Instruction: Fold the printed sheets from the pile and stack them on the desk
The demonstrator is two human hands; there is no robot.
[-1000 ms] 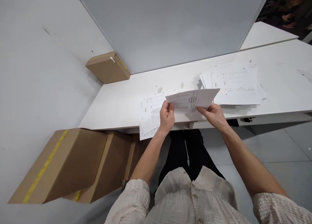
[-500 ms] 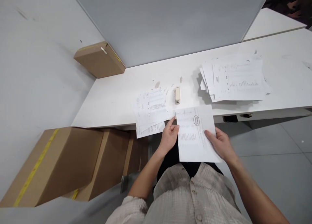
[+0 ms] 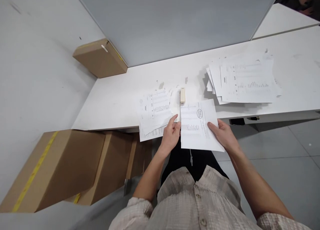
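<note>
"Head camera, now: where is the sheet [image 3: 197,135]?"

"You have it over the front edge of the table [image 3: 112,99], printed side up. Your right hand [image 3: 226,135] pinches its right edge, thumb on top. Your left hand [image 3: 171,135] is at the left edge, fingers loosely curled (whether they grip the paper or only steady it, I cannot tell)."

"What could go wrong?"

"If your right thumb eases, the sheet could slip floorward. Its top edge lies close to the cream block [image 3: 182,95], so a careless push forward might crease a corner. Mind the left pile [image 3: 157,109] too: it juts past the table edge near your left wrist, and a brush could drag pages down. The right pile [image 3: 247,83], fanned at one side, looks safer."

"And the boxes?"

"You have a small box [image 3: 100,59] on the table's far left corner. Lower down are a near box [image 3: 72,166] and a second box [image 3: 113,163], both with yellow tape, then a third box [image 3: 137,153], partly covered. Their insides are hidden from you."
</note>
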